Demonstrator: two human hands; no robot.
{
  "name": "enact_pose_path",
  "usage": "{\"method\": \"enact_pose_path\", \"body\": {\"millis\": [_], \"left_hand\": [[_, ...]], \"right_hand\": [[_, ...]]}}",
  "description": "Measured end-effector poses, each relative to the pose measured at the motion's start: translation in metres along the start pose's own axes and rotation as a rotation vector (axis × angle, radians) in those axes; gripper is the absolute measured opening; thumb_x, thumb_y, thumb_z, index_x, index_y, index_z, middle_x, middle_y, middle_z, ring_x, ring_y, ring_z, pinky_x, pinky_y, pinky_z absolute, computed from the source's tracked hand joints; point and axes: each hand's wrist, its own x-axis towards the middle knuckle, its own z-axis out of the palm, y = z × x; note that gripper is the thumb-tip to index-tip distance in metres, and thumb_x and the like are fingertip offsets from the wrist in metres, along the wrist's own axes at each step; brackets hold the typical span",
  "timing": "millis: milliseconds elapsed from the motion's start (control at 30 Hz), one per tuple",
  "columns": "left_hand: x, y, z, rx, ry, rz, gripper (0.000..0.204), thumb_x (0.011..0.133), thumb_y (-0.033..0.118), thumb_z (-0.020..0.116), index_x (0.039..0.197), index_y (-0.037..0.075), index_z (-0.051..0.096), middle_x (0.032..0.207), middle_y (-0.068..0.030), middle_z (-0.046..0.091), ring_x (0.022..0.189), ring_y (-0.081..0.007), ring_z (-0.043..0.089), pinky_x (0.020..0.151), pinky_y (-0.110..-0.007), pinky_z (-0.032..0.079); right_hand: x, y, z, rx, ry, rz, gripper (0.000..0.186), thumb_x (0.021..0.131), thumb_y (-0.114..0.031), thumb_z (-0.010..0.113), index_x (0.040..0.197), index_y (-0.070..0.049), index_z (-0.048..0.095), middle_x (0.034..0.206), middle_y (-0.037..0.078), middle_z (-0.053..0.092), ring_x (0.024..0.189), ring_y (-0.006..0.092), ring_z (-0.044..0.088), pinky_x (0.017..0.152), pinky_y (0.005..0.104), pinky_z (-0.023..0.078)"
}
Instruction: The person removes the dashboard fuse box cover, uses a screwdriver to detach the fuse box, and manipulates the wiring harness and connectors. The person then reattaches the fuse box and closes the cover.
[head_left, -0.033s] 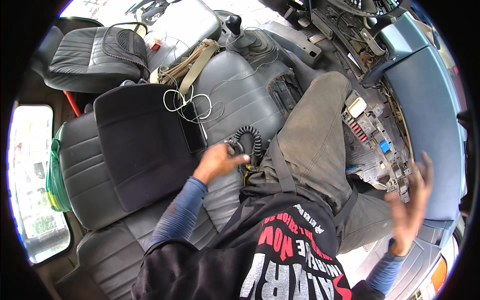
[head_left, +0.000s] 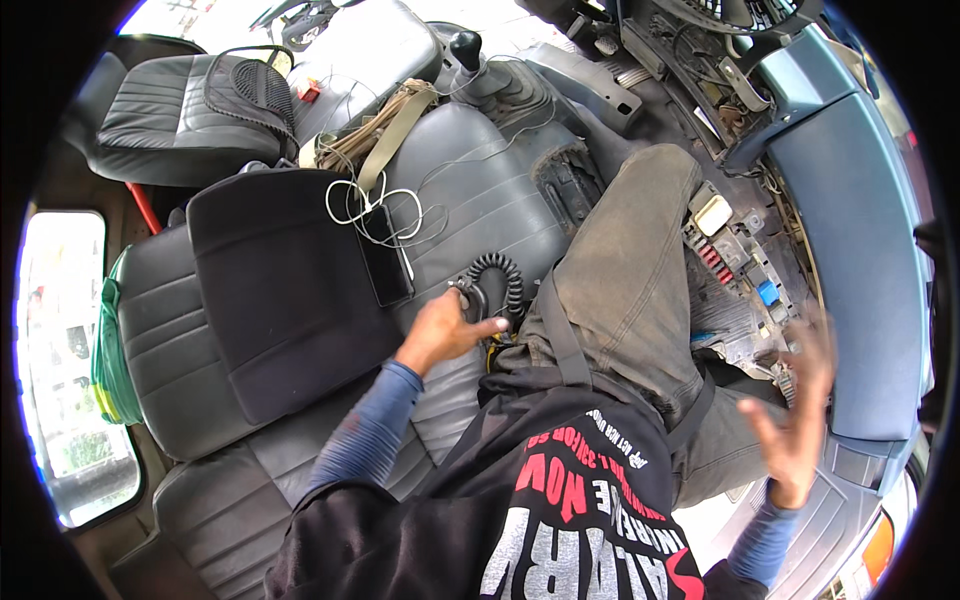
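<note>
while the head view looks down into a vehicle cab, the left hand [head_left: 442, 330] closes on a coiled black cable [head_left: 497, 285] lying on the grey seat [head_left: 470, 190]; right hand [head_left: 795, 420] hangs spread, empty, beside the exposed fuse box [head_left: 735, 265]. grip the coil firmly, pull slowly.

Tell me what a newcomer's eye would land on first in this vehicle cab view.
Probably the left hand at centre, gripping a black coiled cable on the grey leather seat, beside a black slab phone trailing white wires. To the right, the right hand is raised, open and blurred, before an exposed fuse panel with coloured relays under the blue dashboard.
</note>
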Motion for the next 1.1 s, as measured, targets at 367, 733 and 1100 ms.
{"method": "enact_pose_path", "body": {"millis": [367,733,1100], "left_hand": [[0.003,0.026,0.051,-0.246,0.374,0.033,0.061,0.071,0.018,0.090,0.115,-0.002,0.053,0.113,-0.0283,0.070,0.109,-0.0448,0.068,0.093,-0.050,0.054],[0.002,-0.027,0.040,-0.594,0.723,-0.018,0.051,0.069,0.017,0.083,0.109,-0.003,0.058,0.100,-0.0164,0.071,0.087,-0.0257,0.069,0.084,-0.038,0.056],[-0.035,-0.011,-0.044,-0.593,0.878,0.175,0.024,0.100,0.019,0.070,0.093,-0.004,0.067,0.078,-0.0024,0.064,0.073,-0.0092,0.053,0.066,-0.032,0.047]], "right_hand": [[0.052,-0.003,0.106,0.219,-0.282,-0.326,0.051,0.085,-0.003,0.078,0.134,-0.006,0.067,0.134,0.012,0.066,0.108,0.0253,0.068,0.088,0.0353,0.055],[0.038,0.013,0.106,0.310,-0.400,-0.285,0.033,0.090,-0.011,0.076,0.122,-0.002,0.071,0.110,0.013,0.072,0.092,0.0295,0.072,0.080,0.0360,0.057],[0.117,-0.060,0.278,-0.240,-0.374,-0.673,0.023,0.088,-0.013,0.066,0.109,-0.003,0.066,0.109,0.019,0.066,0.101,0.0383,0.068,0.085,0.0477,0.059]]}}
